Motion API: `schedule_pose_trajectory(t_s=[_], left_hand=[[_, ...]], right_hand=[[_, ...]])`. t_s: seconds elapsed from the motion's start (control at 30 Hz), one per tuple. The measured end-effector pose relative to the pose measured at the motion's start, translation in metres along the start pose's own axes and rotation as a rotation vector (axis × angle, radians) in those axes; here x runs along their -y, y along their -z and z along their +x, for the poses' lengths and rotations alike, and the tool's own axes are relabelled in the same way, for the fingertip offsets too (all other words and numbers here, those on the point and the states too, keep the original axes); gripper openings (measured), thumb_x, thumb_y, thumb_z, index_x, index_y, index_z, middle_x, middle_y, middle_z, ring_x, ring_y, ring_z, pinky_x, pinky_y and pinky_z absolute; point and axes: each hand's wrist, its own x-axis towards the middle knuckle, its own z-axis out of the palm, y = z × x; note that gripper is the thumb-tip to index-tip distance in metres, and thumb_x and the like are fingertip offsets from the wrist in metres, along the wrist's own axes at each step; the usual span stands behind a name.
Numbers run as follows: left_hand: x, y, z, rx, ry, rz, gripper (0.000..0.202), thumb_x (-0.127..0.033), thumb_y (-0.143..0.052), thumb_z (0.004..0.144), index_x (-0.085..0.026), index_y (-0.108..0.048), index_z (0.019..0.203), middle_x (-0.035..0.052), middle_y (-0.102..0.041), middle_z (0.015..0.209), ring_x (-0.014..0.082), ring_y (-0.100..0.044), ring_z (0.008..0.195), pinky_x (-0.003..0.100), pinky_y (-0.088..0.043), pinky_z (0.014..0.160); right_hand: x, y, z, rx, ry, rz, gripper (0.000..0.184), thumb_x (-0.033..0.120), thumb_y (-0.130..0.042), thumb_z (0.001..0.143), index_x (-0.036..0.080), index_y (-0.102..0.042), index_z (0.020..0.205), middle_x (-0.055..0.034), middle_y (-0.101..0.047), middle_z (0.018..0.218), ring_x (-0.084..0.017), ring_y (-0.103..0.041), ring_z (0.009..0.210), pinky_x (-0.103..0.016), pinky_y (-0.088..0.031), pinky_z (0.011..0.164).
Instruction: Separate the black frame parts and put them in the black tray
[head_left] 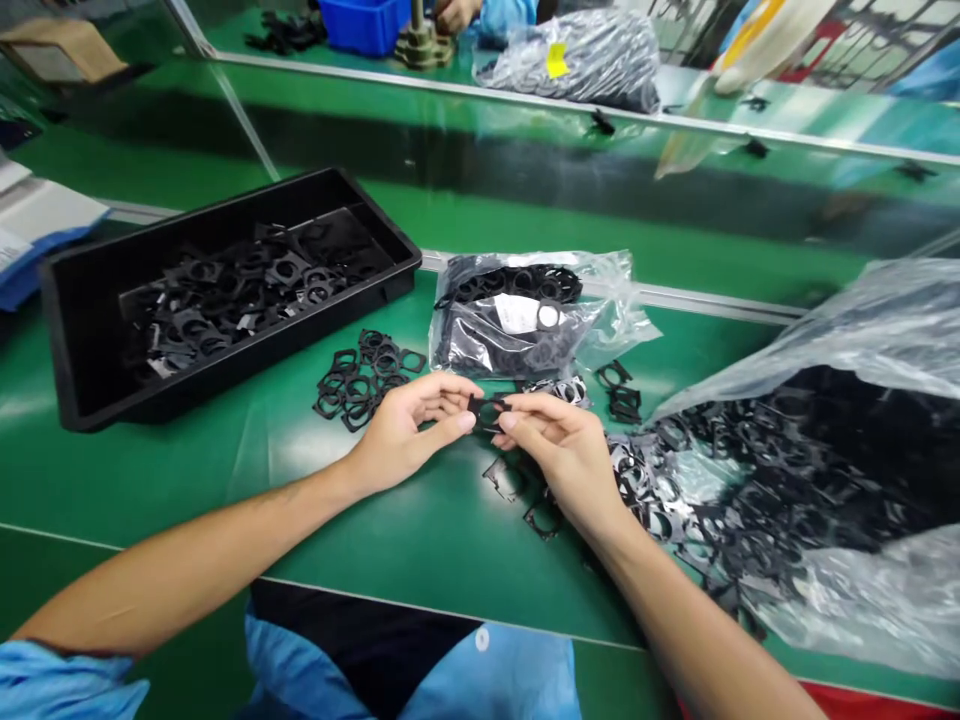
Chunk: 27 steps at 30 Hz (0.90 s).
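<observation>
My left hand [409, 425] and my right hand [559, 445] meet over the green table [420, 530], and both pinch one small black plastic frame part [487, 411] between fingers and thumbs. A pile of the same black parts [364, 378] lies just left of my left hand. More loose parts [525, 500] lie under and around my right hand. They spill from a large open plastic bag [840, 450] on the right.
A black tray [90, 300] with several black parts stands at the left. A smaller clear bag of parts [525, 315] lies behind my hands. Across the far table sit a blue bin [364, 22], another bag [585, 55] and another person's hand [454, 14].
</observation>
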Motion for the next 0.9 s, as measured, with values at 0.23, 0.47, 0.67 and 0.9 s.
schedule_pose_trajectory(t_s=[0.23, 0.47, 0.67, 0.9], left_hand=[[-0.003, -0.001, 0.002, 0.000, 0.022, 0.052, 0.035, -0.045, -0.073, 0.085, -0.014, -0.073, 0.102, 0.0044, -0.074, 0.082, 0.0147, -0.070, 0.071, 0.026, -0.059, 0.072], [0.005, 0.004, -0.013, -0.078, 0.104, 0.189, 0.032, -0.047, -0.078, 0.079, -0.020, -0.073, 0.094, 0.0028, -0.077, 0.083, 0.0171, -0.075, 0.073, 0.021, -0.060, 0.067], [0.028, 0.021, -0.010, -0.010, 0.070, 0.316, 0.034, -0.048, -0.080, 0.077, -0.022, -0.072, 0.099, 0.0023, -0.077, 0.088, 0.0186, -0.076, 0.079, 0.021, -0.062, 0.073], [0.027, 0.015, -0.014, -0.094, -0.010, 0.359, 0.031, -0.048, -0.082, 0.073, -0.023, -0.072, 0.090, -0.0005, -0.076, 0.088, 0.0153, -0.075, 0.077, 0.017, -0.062, 0.077]], right_hand=[[0.002, -0.001, 0.000, 0.024, -0.039, 0.058, 0.029, 0.040, -0.087, 0.071, 0.017, -0.073, 0.083, -0.0009, -0.072, 0.065, -0.013, -0.068, 0.056, -0.027, -0.058, 0.062], [-0.013, -0.007, -0.011, 0.061, -0.024, 0.134, 0.045, 0.053, -0.090, 0.061, 0.015, -0.074, 0.080, -0.0008, -0.070, 0.069, -0.012, -0.065, 0.060, -0.026, -0.054, 0.062], [-0.023, -0.006, -0.012, 0.066, 0.058, 0.084, 0.044, 0.053, -0.089, 0.063, 0.015, -0.078, 0.081, -0.0010, -0.069, 0.072, -0.011, -0.061, 0.065, -0.022, -0.049, 0.060], [-0.016, -0.006, -0.018, 0.119, 0.115, -0.012, 0.046, 0.058, -0.086, 0.067, 0.017, -0.079, 0.086, -0.0003, -0.067, 0.077, -0.011, -0.061, 0.069, -0.022, -0.052, 0.063]])
